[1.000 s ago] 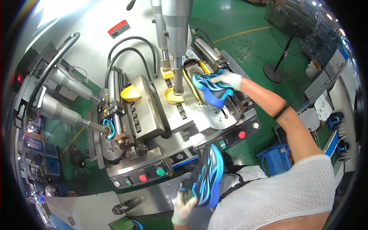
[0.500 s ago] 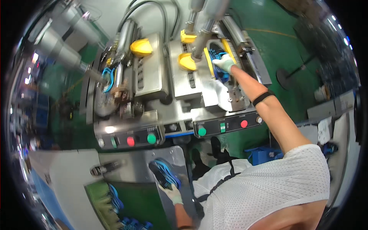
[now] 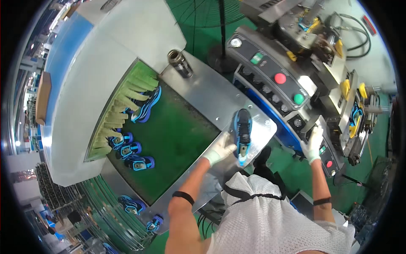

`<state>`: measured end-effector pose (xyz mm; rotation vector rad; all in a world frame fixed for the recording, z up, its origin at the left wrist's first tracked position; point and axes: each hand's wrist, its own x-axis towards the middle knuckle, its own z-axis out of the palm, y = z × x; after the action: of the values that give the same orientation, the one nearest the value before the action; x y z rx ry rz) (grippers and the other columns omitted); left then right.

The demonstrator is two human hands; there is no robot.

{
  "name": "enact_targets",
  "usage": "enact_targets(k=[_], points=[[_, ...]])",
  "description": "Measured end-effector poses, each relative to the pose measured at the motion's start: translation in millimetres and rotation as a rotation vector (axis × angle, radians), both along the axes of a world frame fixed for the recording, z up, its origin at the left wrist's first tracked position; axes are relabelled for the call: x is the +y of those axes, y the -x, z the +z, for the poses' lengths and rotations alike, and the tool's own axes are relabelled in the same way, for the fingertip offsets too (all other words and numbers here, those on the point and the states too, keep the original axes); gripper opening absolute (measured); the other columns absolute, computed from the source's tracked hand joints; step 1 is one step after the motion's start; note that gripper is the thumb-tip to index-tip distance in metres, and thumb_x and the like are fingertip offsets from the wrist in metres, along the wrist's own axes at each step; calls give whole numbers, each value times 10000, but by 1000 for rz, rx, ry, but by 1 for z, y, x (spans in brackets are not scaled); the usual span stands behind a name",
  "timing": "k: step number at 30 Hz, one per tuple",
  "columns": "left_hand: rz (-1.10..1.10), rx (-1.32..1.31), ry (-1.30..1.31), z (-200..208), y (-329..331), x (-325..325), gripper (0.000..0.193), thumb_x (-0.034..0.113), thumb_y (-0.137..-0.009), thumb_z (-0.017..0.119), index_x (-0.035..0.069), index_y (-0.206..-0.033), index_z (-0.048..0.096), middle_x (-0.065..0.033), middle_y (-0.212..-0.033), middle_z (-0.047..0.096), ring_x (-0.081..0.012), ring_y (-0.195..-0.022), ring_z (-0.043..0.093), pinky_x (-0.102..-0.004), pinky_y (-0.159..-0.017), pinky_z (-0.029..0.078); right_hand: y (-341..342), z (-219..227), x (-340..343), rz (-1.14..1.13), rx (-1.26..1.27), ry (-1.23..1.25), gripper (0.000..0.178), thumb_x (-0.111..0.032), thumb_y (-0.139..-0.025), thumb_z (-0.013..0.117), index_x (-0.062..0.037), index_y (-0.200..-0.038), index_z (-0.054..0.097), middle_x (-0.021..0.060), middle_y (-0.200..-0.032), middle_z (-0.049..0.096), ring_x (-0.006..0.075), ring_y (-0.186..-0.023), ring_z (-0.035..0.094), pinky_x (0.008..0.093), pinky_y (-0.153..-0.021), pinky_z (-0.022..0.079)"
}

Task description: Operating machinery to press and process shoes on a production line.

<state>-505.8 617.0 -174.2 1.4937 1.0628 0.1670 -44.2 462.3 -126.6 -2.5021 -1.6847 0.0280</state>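
Note:
A dark sneaker with bright blue edging [image 3: 242,132] stands on the metal plate [image 3: 201,91] beside the conveyor. My left hand [image 3: 220,151], in a white glove, is beside that sneaker's left flank, fingers apart and pointing at it; whether the fingertips touch it I cannot tell. Over the gap between the two control panels, my gloved right hand [image 3: 314,144] rests near the right panel's edge, its fingers stretched out with nothing seen in them. Another blue sneaker [image 3: 356,115] sits in the right-hand press, between yellow pads.
Several blue-and-black shoes [image 3: 141,162] lie on the green belt [image 3: 173,144] by a fringed green curtain [image 3: 111,116]. A dark flask [image 3: 180,64] stands on the plate. Two shoes rest at its near left end. The control panel [image 3: 270,70] carries red and green buttons.
The view has swung left toward the conveyor. My right hand has come away from the sneaker in the press to the panels. My left hand no longer grips the plate sneaker's heel.

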Motion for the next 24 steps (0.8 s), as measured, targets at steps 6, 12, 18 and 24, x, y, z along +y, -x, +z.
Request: enact_targets(k=[6,12,18,24], points=[[320,532,-897,6,237,210,573,310,-877,719,-5,-1325,553,-237,-1347,569,-418,-1251,526,-493,-1081,430,65,38,-44,-10,166,27,886,-127,-853,763,36,-1566,264,287,-1629,259,423,-1531,235,449,-1242,231],[-5,1091,-482,-18,321,316,644,432,-706,878,83,-1191,637,-165,-1188,684,-366,-1113,666,-456,-959,544,110,-1,-110,-273,420,366,768,-125,-858,753,47,-1505,377,255,-1550,421,344,-1477,381,380,-1214,307],[76,1061,-656,-36,274,272,469,361,-691,864,72,-999,661,-131,-996,713,-309,-913,736,-428,-790,599,136,-1,-97,-408,590,476,743,-205,-853,768,67,-1464,446,237,-1450,551,323,-1391,505,368,-1171,375],[-48,824,-508,-14,191,118,564,373,-670,862,16,-1039,630,-211,-1061,654,-402,-1012,670,-504,-888,546,186,32,-8,37,640,496,616,-358,-918,660,33,-1381,554,260,-1425,555,393,-1315,546,410,-1126,434]])
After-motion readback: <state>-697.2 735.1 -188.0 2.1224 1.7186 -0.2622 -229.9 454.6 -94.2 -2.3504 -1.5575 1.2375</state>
